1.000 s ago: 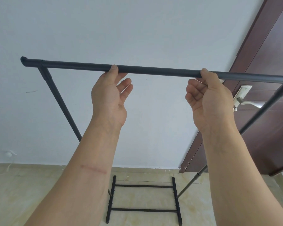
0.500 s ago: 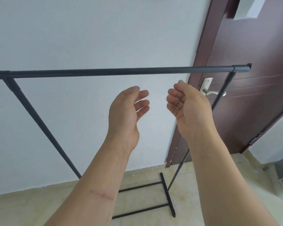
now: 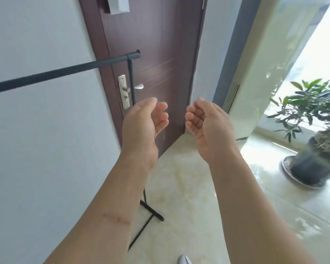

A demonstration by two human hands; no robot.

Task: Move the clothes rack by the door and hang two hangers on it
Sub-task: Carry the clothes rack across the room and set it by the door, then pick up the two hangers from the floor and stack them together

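wall [image 3: 36, 149] pale grey | floor [image 3: 189, 187] cream tile — glossy | potted plant [image 3: 312, 134] (sunlit)

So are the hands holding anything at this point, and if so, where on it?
Nothing is held. The left hand and right hand are both empty, fingers loosely curled, clear of the clothes rack.

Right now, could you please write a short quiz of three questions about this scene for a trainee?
1. True or false: the left hand grips the rack's top bar.
2. What stands on the floor at the far right? A) a potted plant B) a chair C) a basket
3. Fill in: the rack's right end stands in front of the brown ____.

Key:
1. False; both the left and the right hand are empty and away from the bar.
2. A, the potted plant.
3. door.
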